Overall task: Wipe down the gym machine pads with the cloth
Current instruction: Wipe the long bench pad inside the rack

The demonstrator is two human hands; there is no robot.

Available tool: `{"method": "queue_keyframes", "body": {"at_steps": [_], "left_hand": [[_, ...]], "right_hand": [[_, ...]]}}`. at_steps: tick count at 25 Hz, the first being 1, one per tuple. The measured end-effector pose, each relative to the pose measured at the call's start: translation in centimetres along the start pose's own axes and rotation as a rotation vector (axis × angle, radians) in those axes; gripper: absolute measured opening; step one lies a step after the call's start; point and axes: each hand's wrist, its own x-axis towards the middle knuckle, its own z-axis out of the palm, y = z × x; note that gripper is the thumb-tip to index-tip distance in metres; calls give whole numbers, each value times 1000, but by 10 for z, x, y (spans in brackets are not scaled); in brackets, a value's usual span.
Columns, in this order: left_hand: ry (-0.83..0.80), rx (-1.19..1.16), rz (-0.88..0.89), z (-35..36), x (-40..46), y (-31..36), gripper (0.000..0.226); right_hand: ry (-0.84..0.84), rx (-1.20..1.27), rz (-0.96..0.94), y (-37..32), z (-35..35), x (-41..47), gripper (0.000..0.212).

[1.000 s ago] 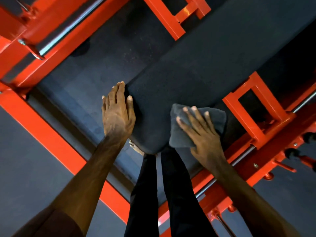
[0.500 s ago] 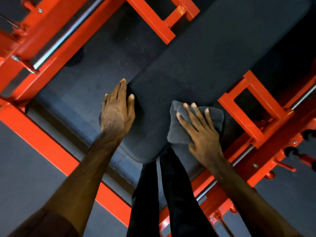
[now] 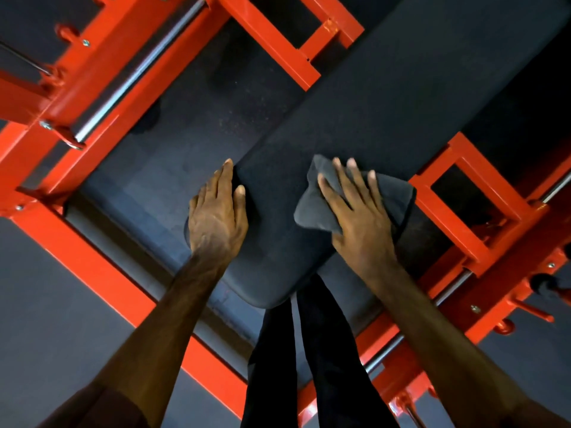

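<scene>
Dark rubber gym flooring filled the background, seen from above, with an orange-red steel machine frame crossing the frame in thick diagonal beams at upper left, lower left and right. A chrome guide rod ran along the upper left beam.

A long black padded bench pad stretched diagonally from the upper right corner down to a rounded end near the centre bottom of the frame. The person's legs in black trousers stood just below that rounded end.

The left hand lay flat, fingers straight and together, on the pad's left edge near the rounded end, gripping nothing and apparently steadying the pad. The right hand pressed down with spread, straight fingers on a folded dark grey cloth, which sat on the pad's right side, close to its right edge, at centre right of the frame. The cloth was pinned under the palm rather than clutched.

Judging from this position, wiping was under way at the near end of the pad. No streaks or damp marks showed, so which parts were already clean could not be told. The long stretch of pad toward the upper right appeared to remain, and any other pads on the machine were out of sight.
</scene>
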Motion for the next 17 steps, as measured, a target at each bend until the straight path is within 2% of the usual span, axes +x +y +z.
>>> {"method": "queue_keyframes", "body": {"at_steps": [2,3,7,8,10,12,13,15,17], "left_hand": [[-16,13,-6,1,0,2,58],[-18,18,-14,1,0,1,57],[-68,-8,-20,-5,2,2,60],[-68,-13,-17,-5,3,2,60],[-52,-7,-17,-4,1,2,59],[-52,7,-10,-3,0,3,59],[-55,11,-16,-2,1,2,59],[-76,10,-29,-1,1,0,60],[-95,10,-32,-3,1,1,60]], "right_hand": [[13,13,120,-25,6,39,89],[5,27,81,-35,9,49,90],[-40,-11,-302,-8,5,10,75],[-43,-30,-309,3,-1,1,76],[-16,-40,-160,10,-2,11,84],[19,-33,18,-11,5,52,93],[28,-12,49,-27,10,75,94],[36,26,-31,-48,18,100,90],[12,2,-202,-39,20,94,84]]}}
